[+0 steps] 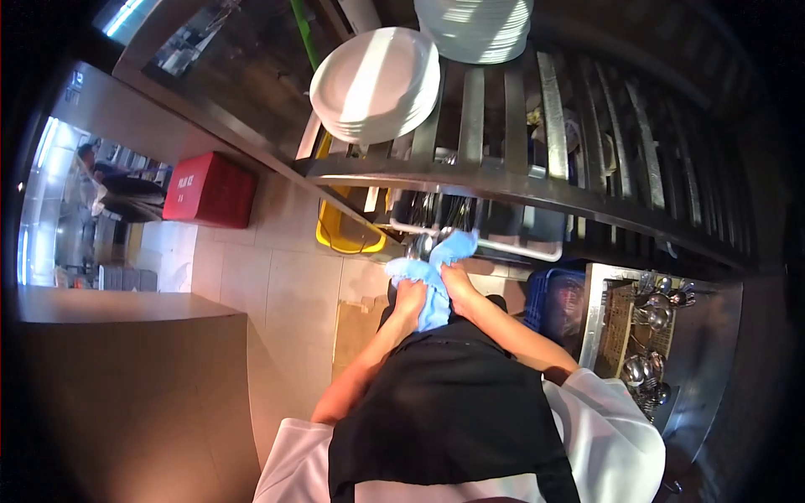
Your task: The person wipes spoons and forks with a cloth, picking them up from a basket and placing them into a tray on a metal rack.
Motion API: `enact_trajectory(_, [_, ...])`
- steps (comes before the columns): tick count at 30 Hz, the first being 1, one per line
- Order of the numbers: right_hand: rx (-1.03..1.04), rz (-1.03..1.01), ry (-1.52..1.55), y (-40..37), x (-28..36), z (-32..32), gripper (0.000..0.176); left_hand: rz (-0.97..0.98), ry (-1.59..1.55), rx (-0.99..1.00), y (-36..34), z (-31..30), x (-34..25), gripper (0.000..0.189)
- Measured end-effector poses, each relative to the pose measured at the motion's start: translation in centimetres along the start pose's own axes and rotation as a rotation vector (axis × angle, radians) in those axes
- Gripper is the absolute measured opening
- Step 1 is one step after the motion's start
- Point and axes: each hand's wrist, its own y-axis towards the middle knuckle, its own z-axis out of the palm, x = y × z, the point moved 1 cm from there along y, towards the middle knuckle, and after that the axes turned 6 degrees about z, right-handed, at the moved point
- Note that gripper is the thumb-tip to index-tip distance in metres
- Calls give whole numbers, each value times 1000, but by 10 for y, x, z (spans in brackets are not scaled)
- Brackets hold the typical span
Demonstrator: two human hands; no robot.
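1. Head view, the hands: the left hand (409,295) and the right hand (457,281) are close together in front of the black apron (444,419). Both are closed around a blue cloth (436,261), with the fingers bunched into its folds.
2. Head view, where the cloth is: it is held up in the air between the person's body and the front edge of the slatted steel rack (503,117), touching neither. A shiny metal piece (422,246) shows at the top of the cloth. It is probably cutlery, though it is too small to be sure.
3. Doing this well, as I judge it: keep the cloth wrapped fully round the metal and let one hand grip while the other twists and pulls along its length. Move to a dry patch of cloth as you go, because a damp fold only smears.
4. Keep the elbows in. The rack edge is just ahead of the knuckles.
5. Counts on the rack: two stacks of white plates, one near (375,84) and one at the top edge (474,25).
6. Counts below and beside: one red box (210,190), one yellow bin (344,235), one blue crate (549,302), and one tray of spoons (650,352) on the right. The spoons are many and too jumbled to count.
7. One cloth and two hands are in view.
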Motion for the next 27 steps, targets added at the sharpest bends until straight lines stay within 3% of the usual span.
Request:
enact_trajectory(2, [-33, -49, -152, 14, 24, -4, 22, -52, -81, 47, 2, -2, 6, 32])
enact_trajectory(3, [91, -42, -129, 37, 38, -15, 18, -38, -126, 12, 1, 3, 0, 34])
enact_trajectory(4, [317, 36, 246, 48, 49, -17, 17, -30, -176, -31, -2, 6, 0, 36])
enact_trajectory(5, [314, 101, 261, 46, 53, -20, 17, -111, -151, 1, 17, -7, 23, 42])
enact_trajectory(7, [392, 115, 158, 31, 67, -14, 19, -75, -176, 48, 24, -10, 25, 39])
enact_trajectory(10, [364, 48, 151, -13, 56, -7, 36, -124, -254, 167, 10, -2, 13, 36])
enact_trajectory(11, [261, -139, -94, -12, 55, -11, 42, -132, -198, 216, 6, 1, 7, 35])
enact_trajectory(12, [162, -142, -97, 9, 48, -20, 31, -139, -139, 265, 6, 5, 3, 34])
enact_trajectory(14, [613, -68, -138, 113, 24, -97, 19, -48, -133, 182, -1, 14, -8, 32])
enact_trajectory(16, [-18, -160, 291, 25, 75, -32, 27, 104, -20, 66, 15, 6, 14, 33])
enact_trajectory(17, [-67, -183, 243, 44, 56, -35, 29, 41, -27, 112, 8, 9, 0, 41])
enact_trajectory(18, [-59, -159, 285, 15, 66, -18, 30, 47, -28, 117, 0, 12, -14, 41])
enact_trajectory(20, [133, -38, 334, -16, 87, -17, 32, 98, -21, 112, -16, 20, -31, 43])
enact_trajectory(21, [71, -87, 381, -3, 88, -23, 32, 219, 45, 56, -15, 22, -27, 40])
enact_trajectory(22, [-91, -195, 152, 11, 90, -33, 30, 214, 38, 51, -8, 18, -18, 40])
enact_trajectory(24, [-152, -236, 170, 43, 69, -40, 31, 226, 347, 63, 4, 3, 2, 35])
enact_trajectory(25, [-244, -119, 308, 17, 79, -19, 34, 123, 450, -24, -32, 24, -46, 35])
enact_trajectory(26, [-332, -145, 118, 74, 19, -41, 26, 120, 429, -52, -29, 20, -40, 35])
enact_trajectory(27, [-190, -70, 243, 41, 27, -14, 29, 196, 449, -70, -20, 16, -31, 34])
